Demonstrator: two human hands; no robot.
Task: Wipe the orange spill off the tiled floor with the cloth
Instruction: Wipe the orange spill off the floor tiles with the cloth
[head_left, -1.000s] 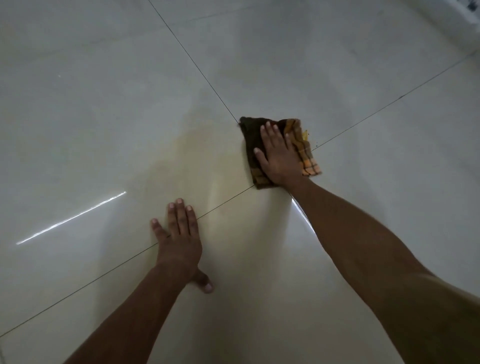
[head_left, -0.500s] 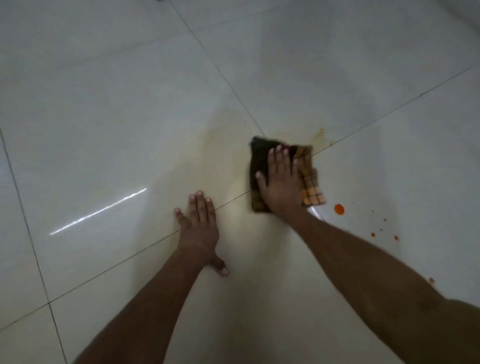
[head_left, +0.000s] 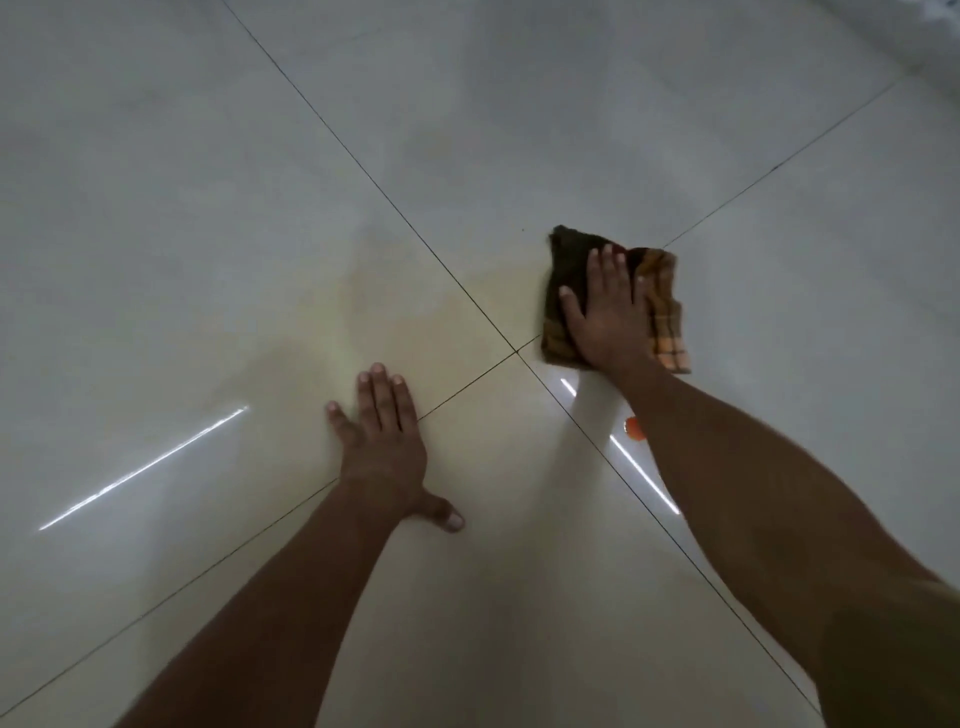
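The soft, limp brown-and-orange checked cloth (head_left: 569, 260), under the right hand's (head_left: 608, 325) flat, close-set fingers (head_left: 605, 273), likely needs broad pressing, not pinching.

No text, label, brand, number or sign can be read anywhere on the cloth (head_left: 665, 291) or the tiled floor (head_left: 208, 208).

Dim, grey light with soft focus throughout. White glare streaks (head_left: 140, 467) cut the glossy tiled floor (head_left: 182, 182) just below the right hand (head_left: 608, 317) and far to its left. Grout lines splay toward the edges.
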